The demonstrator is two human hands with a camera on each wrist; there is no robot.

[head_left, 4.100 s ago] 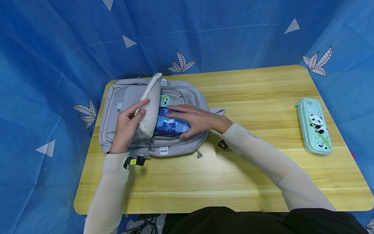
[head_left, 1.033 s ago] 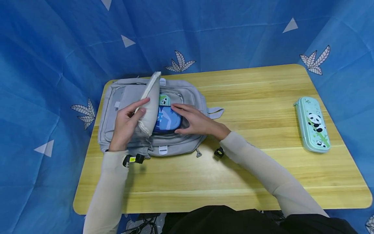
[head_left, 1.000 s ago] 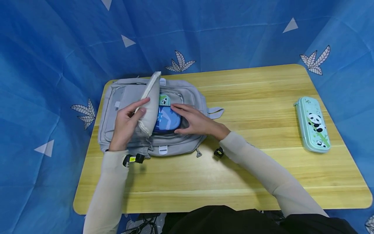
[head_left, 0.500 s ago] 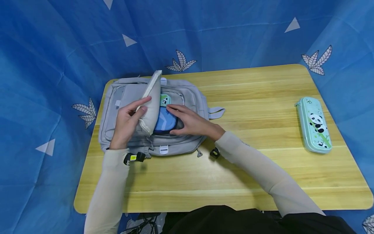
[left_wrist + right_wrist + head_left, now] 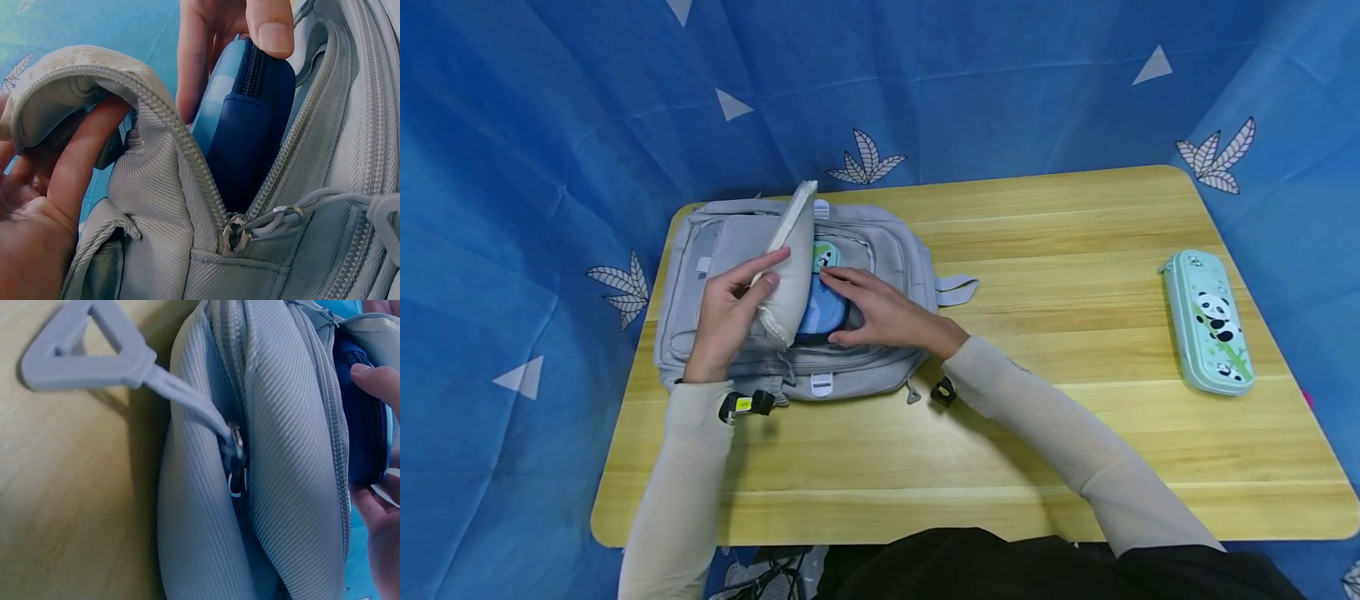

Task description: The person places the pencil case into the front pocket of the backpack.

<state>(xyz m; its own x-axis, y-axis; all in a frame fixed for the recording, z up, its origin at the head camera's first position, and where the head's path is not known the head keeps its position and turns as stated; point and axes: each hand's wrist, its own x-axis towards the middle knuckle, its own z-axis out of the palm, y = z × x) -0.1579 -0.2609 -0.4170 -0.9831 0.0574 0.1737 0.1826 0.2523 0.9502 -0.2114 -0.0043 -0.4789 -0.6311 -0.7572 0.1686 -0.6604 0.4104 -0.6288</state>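
A grey backpack [image 5: 715, 242] lies on the table with its front pocket unzipped. My left hand [image 5: 722, 312] grips the raised pocket flap [image 5: 796, 279], with a finger tucked inside it in the left wrist view. A blue zipped pencil case [image 5: 822, 310] sits partly inside the pocket, its dark blue end [image 5: 240, 137] showing between the zipper edges. My right hand [image 5: 883, 310] holds its outer end between thumb and fingers. Beside it, a mint-green case with a panda [image 5: 825, 253] peeks out of the same pocket. The flap hides the inner end of the blue case.
Another mint-green panda pencil case [image 5: 1213, 321] lies at the right of the wooden table [image 5: 1037, 467]. A grey triangular zipper pull [image 5: 87, 359] hangs from the backpack's side, and a strap [image 5: 957, 289] extends at its right. Blue cloth surrounds the table.
The right hand has moved left with the blue pencil case, which has slid deeper into the pocket; less of it shows. The left hand keeps holding the flap up.
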